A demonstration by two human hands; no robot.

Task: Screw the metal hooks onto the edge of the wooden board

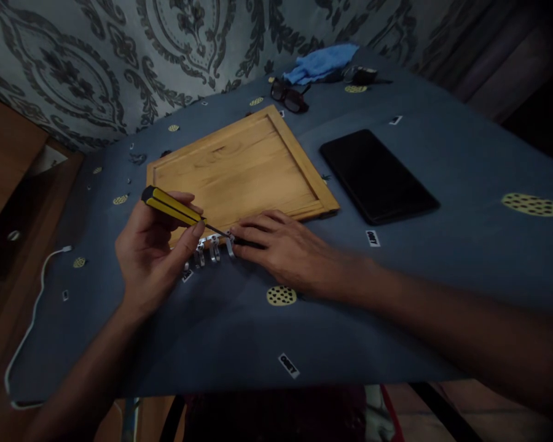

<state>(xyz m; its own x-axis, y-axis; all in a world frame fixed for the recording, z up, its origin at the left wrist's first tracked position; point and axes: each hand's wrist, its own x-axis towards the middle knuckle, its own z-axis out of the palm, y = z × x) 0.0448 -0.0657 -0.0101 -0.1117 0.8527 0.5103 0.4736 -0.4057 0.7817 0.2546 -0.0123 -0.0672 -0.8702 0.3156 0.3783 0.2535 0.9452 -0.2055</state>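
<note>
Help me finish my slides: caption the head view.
Left hand holds a yellow-handled screwdriver to a metal hook rail at the edge of a framed wooden panel, right hand alongside.

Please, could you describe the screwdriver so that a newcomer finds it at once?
On the dark blue tablecloth lies a framed wooden panel. By its near edge, the left hand holds the screwdriver, its thin shaft pointing toward the right hand. Unlike its neighbours, it has a yellow-and-black handle.
</note>
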